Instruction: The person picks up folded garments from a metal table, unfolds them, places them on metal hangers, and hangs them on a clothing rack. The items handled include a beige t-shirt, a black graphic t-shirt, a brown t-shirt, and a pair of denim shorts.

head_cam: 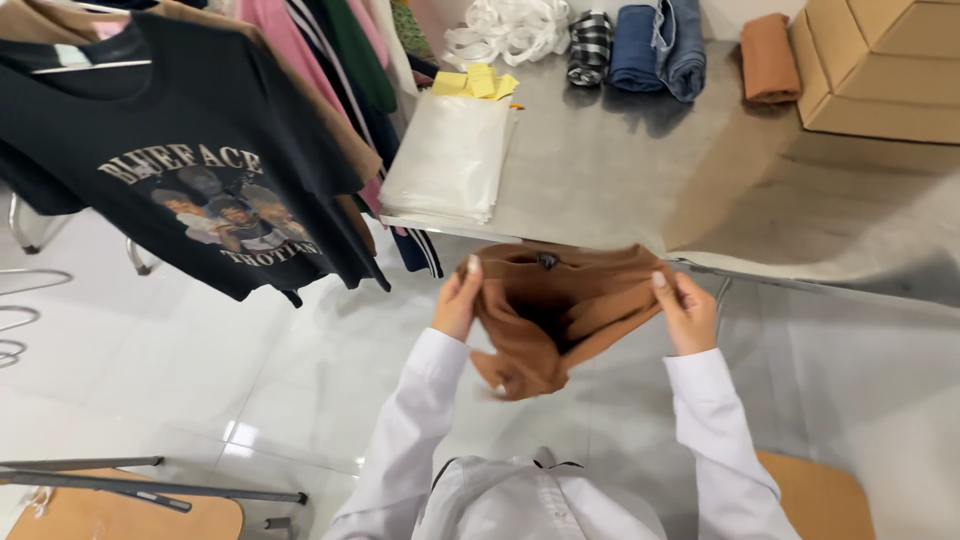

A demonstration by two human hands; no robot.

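Grey metal table [620,170] ahead, white tiled floor below: brown garment [555,315] hangs just short of the table edge, long axis left-right, left hand [458,300] and right hand [686,312] each pinching an upper corner, equally near.

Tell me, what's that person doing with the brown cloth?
A person in white sleeves holds a brown garment up in the air, the left hand gripping one side and the right hand the other. It hangs bunched between them, just in front of a grey table. On the table lie a stack of clear bags, rolled clothes and a cardboard box. A black printed T-shirt hangs on a rack to the left.
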